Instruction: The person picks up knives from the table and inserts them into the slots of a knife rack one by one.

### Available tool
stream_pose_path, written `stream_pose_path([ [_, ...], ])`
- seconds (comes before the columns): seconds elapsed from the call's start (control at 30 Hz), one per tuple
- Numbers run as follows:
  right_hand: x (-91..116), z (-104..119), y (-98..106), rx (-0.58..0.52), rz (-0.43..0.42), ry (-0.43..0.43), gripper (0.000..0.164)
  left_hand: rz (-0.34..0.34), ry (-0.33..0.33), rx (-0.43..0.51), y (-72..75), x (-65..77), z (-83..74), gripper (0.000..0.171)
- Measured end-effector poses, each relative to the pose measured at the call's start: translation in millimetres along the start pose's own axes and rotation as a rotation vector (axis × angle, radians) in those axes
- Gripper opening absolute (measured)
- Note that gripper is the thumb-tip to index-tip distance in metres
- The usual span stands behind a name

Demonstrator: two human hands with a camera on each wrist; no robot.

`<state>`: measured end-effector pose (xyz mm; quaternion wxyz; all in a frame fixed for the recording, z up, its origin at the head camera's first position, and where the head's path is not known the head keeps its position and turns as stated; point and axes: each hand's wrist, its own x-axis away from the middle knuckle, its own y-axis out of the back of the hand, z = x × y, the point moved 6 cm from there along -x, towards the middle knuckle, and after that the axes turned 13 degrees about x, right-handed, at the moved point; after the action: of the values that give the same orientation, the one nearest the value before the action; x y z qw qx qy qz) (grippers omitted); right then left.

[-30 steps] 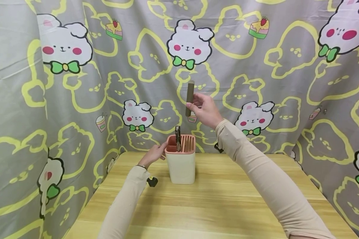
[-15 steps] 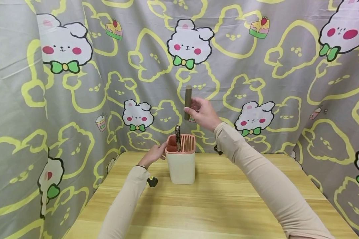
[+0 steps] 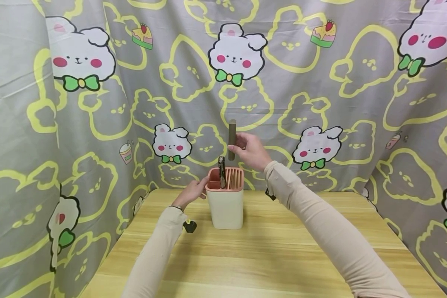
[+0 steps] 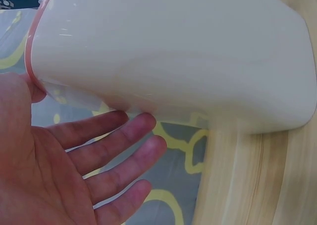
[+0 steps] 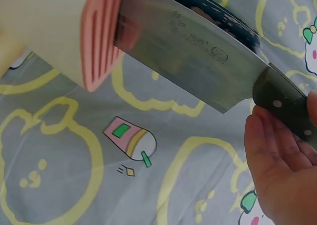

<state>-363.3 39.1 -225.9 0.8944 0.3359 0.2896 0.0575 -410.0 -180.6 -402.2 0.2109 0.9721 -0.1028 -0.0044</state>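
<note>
A cream knife holder [image 3: 226, 212] with a pink slotted top [image 5: 101, 39] stands upright on the table. My left hand [image 3: 191, 193] rests at its left side. In the left wrist view, the thumb is at the pink rim and the extended fingers [image 4: 141, 126] are against or beside the wall. Above the holder, my right hand [image 3: 251, 151] grips a cleaver [image 5: 183, 51] by its dark riveted handle [image 3: 232, 134]. The handle points up and the broad blade points down, its end right at the slots in the right wrist view. A dark mottled handle [image 3: 222, 170] sticks up from the holder.
The wooden table [image 3: 268, 256] extends around the holder and towards me. A grey curtain [image 3: 193, 111] printed with cartoon bears hangs behind the table and on both sides.
My right hand has lowered the cleaver and moved it slightly left, bringing it closer over the slotted top. The left hand and the holder have stayed in place.
</note>
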Motion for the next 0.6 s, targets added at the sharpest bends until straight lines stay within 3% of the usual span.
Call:
stream_pose_path([
  [0.3, 7.5, -10.8, -18.6, 0.06, 0.044, -0.02, 0.023, 0.001, -0.02, 0.017, -0.3, -3.0, 0.4, 0.068],
  [0.6, 12.1, -24.1, -33.0, 0.042, 0.087, -0.032, 0.025, 0.014, 0.02, 0.011, 0.4, -3.6, 2.5, 0.071],
])
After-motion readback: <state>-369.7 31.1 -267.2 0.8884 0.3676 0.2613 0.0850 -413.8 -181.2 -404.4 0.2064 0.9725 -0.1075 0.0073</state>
